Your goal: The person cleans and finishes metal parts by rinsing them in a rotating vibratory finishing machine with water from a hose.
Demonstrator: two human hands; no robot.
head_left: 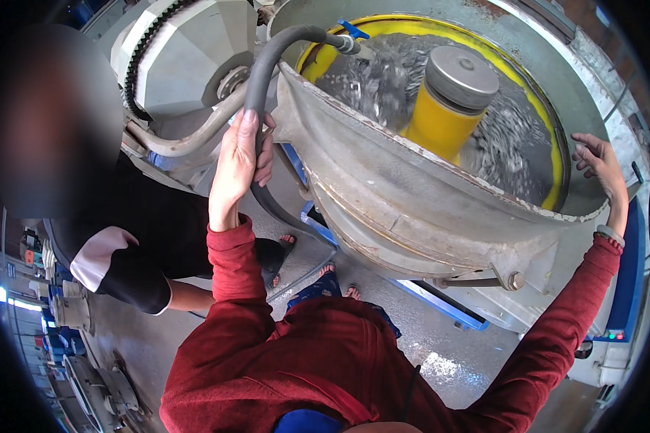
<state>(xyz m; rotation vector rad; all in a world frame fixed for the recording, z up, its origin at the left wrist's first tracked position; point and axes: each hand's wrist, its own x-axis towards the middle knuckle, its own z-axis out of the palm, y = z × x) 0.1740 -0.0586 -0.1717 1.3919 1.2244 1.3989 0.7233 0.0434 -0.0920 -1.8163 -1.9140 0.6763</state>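
My left hand [242,151] is wrapped round a thick dark grey hose [258,83]. The hose arches up over the rim of a large round metal tub [412,191], and its nozzle end with a blue valve handle [354,29] hangs above the tub's inside. Below the nozzle, small shiny pieces [509,148], blurred and too small to name, fill the yellow-lined bowl around a yellow column [440,123] with a metal cap [462,76]. Over the tub's right rim, my right hand [596,160] has its fingers apart and holds nothing.
Another person in dark clothes [159,224] stands close at my left. Behind them is a faceted grey drum [195,58] with a toothed rim and a curved pipe [188,144]. A blue frame [440,303] runs beneath the tub. Metal machine parts [101,382] lie at the lower left.
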